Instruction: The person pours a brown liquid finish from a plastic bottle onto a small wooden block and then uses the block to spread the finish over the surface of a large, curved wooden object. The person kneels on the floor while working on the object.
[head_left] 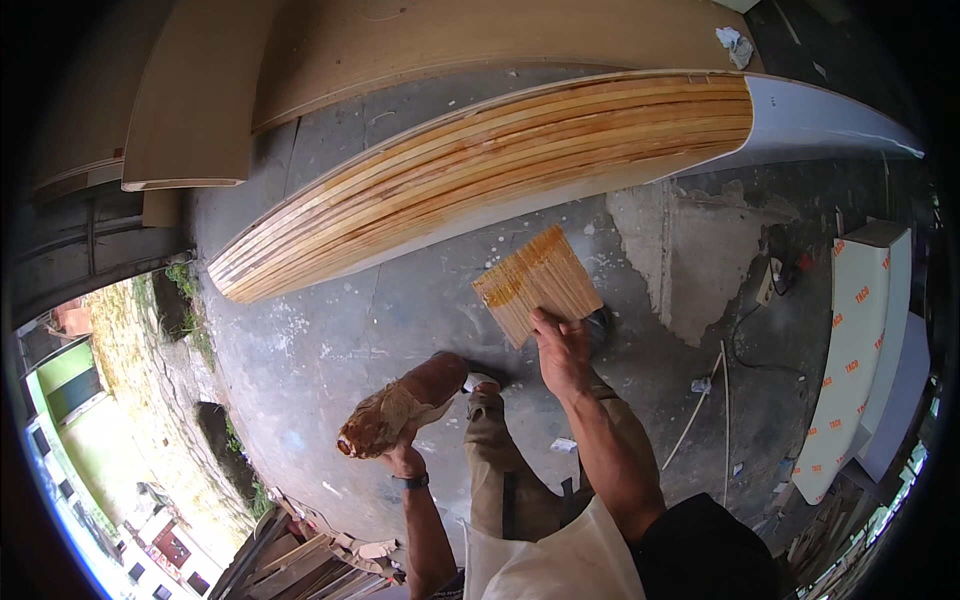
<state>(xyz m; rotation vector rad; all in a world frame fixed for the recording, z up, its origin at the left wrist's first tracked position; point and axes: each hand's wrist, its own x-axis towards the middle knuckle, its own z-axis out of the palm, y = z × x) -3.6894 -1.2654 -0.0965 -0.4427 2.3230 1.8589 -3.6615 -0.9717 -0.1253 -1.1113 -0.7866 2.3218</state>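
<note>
Spanning the concrete floor (330, 350) from nine toward two o'clock: one long strip-built wooden panel (480, 160), laid flat, glue-streaked. Below it, one small slatted wood piece (538, 282), pinched at its lower edge by the right hand (562, 350), tilted for inspection. At seven o'clock, one brown-stained bottle (400, 405), gripped by the left hand (403, 455).

Bare concrete floor (330, 330) open between the hands and the long slatted panel (480, 165), panel barring the way beyond, knee (487, 420) between the forearms, white boards (850, 370) walling the right, cable (760, 345) trailing near them
</note>
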